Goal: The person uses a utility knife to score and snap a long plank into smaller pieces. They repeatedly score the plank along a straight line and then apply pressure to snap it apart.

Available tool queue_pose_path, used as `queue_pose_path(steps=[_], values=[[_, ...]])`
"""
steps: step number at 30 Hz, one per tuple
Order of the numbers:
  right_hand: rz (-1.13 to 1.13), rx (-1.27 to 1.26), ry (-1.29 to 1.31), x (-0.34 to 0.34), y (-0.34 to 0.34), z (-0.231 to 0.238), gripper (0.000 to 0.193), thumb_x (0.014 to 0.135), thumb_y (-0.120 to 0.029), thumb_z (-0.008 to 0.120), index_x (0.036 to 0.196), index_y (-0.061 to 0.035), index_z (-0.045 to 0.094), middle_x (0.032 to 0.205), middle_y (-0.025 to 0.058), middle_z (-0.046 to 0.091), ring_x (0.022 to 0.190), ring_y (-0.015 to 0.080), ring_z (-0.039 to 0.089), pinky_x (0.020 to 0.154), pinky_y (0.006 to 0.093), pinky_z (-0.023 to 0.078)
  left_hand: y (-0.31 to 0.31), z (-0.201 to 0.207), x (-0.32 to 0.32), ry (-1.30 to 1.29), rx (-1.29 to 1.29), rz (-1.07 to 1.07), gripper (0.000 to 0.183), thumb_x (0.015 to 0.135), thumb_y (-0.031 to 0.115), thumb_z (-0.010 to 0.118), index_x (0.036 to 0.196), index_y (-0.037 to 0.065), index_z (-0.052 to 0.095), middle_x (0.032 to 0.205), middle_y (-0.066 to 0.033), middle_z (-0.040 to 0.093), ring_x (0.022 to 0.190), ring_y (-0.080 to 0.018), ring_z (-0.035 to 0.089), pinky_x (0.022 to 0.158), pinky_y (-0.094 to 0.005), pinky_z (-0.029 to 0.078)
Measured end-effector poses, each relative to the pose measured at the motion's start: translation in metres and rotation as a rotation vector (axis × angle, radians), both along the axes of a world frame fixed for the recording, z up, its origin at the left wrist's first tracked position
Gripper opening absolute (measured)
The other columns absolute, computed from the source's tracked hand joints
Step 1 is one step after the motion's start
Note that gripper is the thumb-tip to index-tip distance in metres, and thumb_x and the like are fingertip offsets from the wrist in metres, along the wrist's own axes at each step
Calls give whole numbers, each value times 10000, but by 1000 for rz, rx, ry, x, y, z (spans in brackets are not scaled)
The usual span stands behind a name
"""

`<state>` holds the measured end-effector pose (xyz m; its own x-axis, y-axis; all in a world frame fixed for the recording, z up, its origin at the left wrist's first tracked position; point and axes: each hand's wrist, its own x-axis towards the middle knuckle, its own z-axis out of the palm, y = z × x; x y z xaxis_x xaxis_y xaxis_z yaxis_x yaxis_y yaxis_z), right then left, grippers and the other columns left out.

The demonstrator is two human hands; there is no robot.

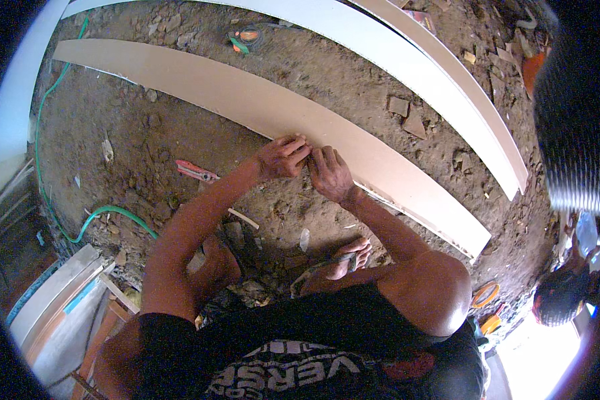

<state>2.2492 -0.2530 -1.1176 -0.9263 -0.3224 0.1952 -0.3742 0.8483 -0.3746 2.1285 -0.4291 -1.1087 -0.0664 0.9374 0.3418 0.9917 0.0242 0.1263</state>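
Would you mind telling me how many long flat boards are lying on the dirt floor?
3: the long tan board under both hands, and two long white boards beyond it. Others may lie outside the view.

Looks like a building site mid-renovation: bare dirt floor (180,120) littered with rubble, long plasterboard strips (260,107) laid out on it, a green hose (107,213) snaking around, and a red utility knife (197,171) just lying there.
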Motion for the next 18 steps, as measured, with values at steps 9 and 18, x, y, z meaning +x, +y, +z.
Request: queue_pose_path(steps=[9, 18], values=[[0, -209, -58, -6, 0, 2, 279, 691, -58, 629, 940, 70, 618, 1045, 197, 544, 878, 323, 540, 725, 415, 522, -4, -9, -4, -142, -10, -20, 359, 675, 200, 663, 943, -39, 675, 1010, -138, 675, 1028, -306, 639, 890, -421, 559], [20, -125, 11, -5, 7, 11, 396, 671, -70, 632, 1036, 82, 610, 1100, 214, 575, 952, 381, 564, 832, 466, 505, -15, 18, -14, -51, -74, 28, 263, 775, 184, 630, 990, 49, 698, 1095, -72, 658, 1115, -237, 597, 901, -390, 538]])
